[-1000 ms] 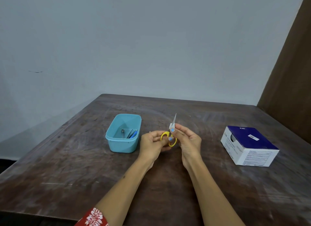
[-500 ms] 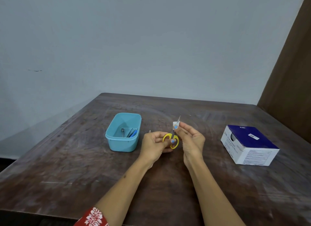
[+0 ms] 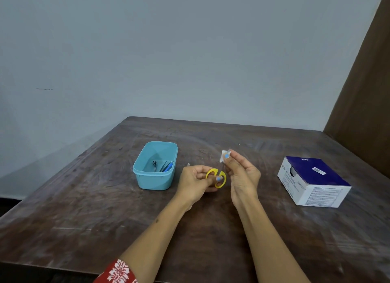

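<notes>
Item 1. Left hand (image 3: 196,182): clenched on a pair of small yellow-handled scissors (image 3: 222,181), with fingers curled round the finger rings. The scissors are in the air above the table, roughly midway between the two containers. The blades are too thin and blurred to make out.

Item 2. Right hand (image 3: 242,173): just right of the scissors and apart from the left hand. Thumb and fingertips pinch a small white swab pad (image 3: 222,156), raised just above and beyond the yellow rings.

Item 3. Light blue plastic tub (image 3: 154,181): just left of the scissors grip, standing upright on the table with no lid. It holds a small metal tool (image 3: 155,166) near the middle and several slim blue and dark implements (image 3: 167,166) leaning in its right corner. Their exact kinds cannot be told.

Item 4. White-and-navy box of alcohol swabs (image 3: 316,173): well right of the pinching hand, lying flat with its navy face up. An opening shows at its left end. The contents are not visible.

Item 5. Dark, worn wooden table (image 3: 84,209): bare surface lies on the near side of both grips, and beyond them up to the far edge. The far edge meets a pale blue-grey wall (image 3: 190,50). A brown panel (image 3: 367,93) rises at the right rear corner, behind the box.
</notes>
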Demonstrator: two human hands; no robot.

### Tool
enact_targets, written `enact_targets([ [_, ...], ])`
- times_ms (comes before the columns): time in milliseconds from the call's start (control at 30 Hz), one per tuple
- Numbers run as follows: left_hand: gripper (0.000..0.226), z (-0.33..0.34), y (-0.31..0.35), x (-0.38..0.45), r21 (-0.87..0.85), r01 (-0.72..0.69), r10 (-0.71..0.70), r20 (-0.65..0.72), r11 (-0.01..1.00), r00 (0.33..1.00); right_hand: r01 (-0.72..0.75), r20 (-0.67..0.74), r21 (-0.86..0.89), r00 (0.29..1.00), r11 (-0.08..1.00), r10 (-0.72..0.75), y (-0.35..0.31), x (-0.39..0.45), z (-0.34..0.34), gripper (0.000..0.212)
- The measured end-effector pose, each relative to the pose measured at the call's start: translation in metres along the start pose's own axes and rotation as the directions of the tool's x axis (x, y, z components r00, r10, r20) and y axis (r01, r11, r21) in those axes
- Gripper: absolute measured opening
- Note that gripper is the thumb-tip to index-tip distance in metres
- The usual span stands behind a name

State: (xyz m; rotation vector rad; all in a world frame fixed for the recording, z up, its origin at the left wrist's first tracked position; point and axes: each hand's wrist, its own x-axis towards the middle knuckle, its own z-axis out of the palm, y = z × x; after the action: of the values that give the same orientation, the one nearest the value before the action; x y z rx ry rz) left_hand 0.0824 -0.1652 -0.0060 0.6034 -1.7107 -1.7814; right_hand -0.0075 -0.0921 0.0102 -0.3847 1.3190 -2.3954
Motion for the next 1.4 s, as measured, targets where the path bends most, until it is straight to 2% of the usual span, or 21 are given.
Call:
enact_targets([
  [67, 0.014, 0.002, 0.0, -0.001, 0.032, -0.001, 0.001, 0.009, 0.999, 1.0, -0.002, -0.005, 0.06, 1.0, 0.998, 0.002, -0.001, 0.002, -0.002, 0.021],
  [367, 0.015, 0.003, 0.003, -0.004, 0.133, -0.027, 0.024, 0.025, 0.991, 0.999, 0.064, -0.085, 0.126, 0.995, 0.99, -0.054, -0.006, 0.005, -0.004, 0.021],
  [500, 0.016, 0.004, 0.005, -0.007, 0.177, -0.052, 0.049, 0.019, 0.983, 0.999, 0.048, -0.158, 0.217, 0.987, 0.975, -0.014, -0.009, 0.005, -0.004, 0.02],
  [600, 0.015, 0.006, 0.007, -0.009, 0.177, -0.058, 0.056, 0.016, 0.982, 0.998, 0.031, -0.284, 0.3, 0.957, 0.954, 0.058, -0.008, 0.009, -0.012, 0.017],
  [667, 0.014, 0.008, 0.007, -0.012, 0.201, -0.08, 0.078, 0.021, 0.976, 0.997, 0.048, -0.317, 0.226, 0.948, 0.973, 0.027, -0.004, 0.011, -0.013, 0.016],
  [767, 0.014, 0.011, 0.013, -0.017, 0.271, -0.176, 0.194, -0.041, 0.946, 0.98, 0.123, -0.269, -0.076, 0.953, 0.99, -0.139, 0.007, 0.01, -0.008, 0.019],
  [867, 0.015, 0.002, 0.034, -0.02, 0.242, -0.252, 0.307, -0.226, 0.937, 0.924, 0.17, -0.21, -0.217, 0.953, 0.961, -0.216, 0.014, 0.008, -0.004, 0.019],
  [933, 0.015, -0.016, 0.056, -0.015, 0.314, -0.253, 0.363, -0.364, 0.915, 0.858, 0.177, -0.187, -0.273, 0.954, 0.946, -0.233, 0.017, 0.008, -0.005, 0.02],
  [1033, 0.015, -0.052, 0.087, -0.007, 0.515, -0.091, 0.379, -0.489, 0.852, 0.786, 0.172, -0.138, -0.381, 0.961, 0.909, -0.24, 0.018, 0.005, -0.004, 0.019],
  [1133, 0.014, -0.074, 0.095, 0.002, 0.704, 0.197, 0.275, -0.496, 0.682, 0.824, 0.167, -0.114, -0.426, 0.965, 0.889, -0.236, 0.017, 0.002, -0.003, 0.016],
  [1200, 0.018, -0.077, 0.094, 0.005, 0.766, 0.325, 0.202, -0.503, 0.555, 0.841, 0.168, -0.105, -0.435, 0.966, 0.885, -0.235, 0.016, 0.001, -0.003, 0.015],
  [1300, 0.027, -0.075, 0.09, 0.007, 0.813, 0.416, 0.165, -0.514, 0.407, 0.842, 0.171, -0.088, -0.439, 0.969, 0.882, -0.232, 0.015, 0.0, -0.003, 0.013],
  [1400, 0.034, -0.072, 0.089, 0.008, 0.829, 0.437, 0.167, -0.514, 0.349, 0.841, 0.176, -0.072, -0.445, 0.97, 0.878, -0.232, 0.014, -0.001, -0.003, 0.012],
])
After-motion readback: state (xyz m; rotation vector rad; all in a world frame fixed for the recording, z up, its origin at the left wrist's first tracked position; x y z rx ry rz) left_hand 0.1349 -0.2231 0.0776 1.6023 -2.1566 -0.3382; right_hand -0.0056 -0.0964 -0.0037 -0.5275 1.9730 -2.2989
